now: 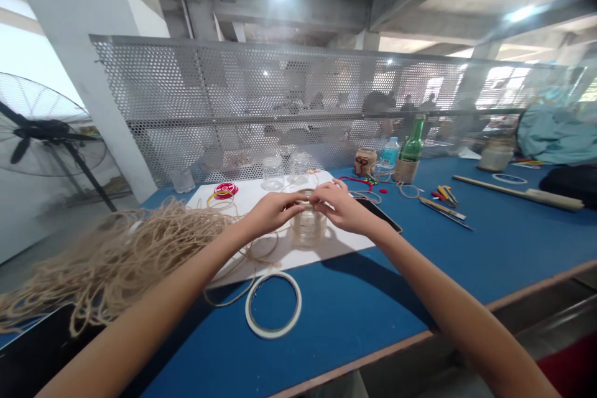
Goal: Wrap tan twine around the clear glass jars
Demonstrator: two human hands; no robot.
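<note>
A clear glass jar (308, 229) stands upright on a white sheet (347, 247), with both my hands at its rim. My left hand (275, 210) reaches the near left of the mouth, thumb and fingers pinched at the edge. On the right side of the rim, my right hand (342, 205) pinches with thumb and index finger, its other fingers curled. Thin jute twine seems to lie between the fingertips around the neck, though the fingers partly hide it. Loose strands lead left from the jar to a large heap of jute twine (153, 242).
A roll of double-sided tape (273, 334) lies in front. Behind the jar are glass jars (273, 173) and a red spool (226, 190). Rightward lie a phone (380, 214), a twine-wrapped jar (365, 161), a green bottle (413, 143) and scissors (446, 196). A perforated metal screen (242, 99) borders the back.
</note>
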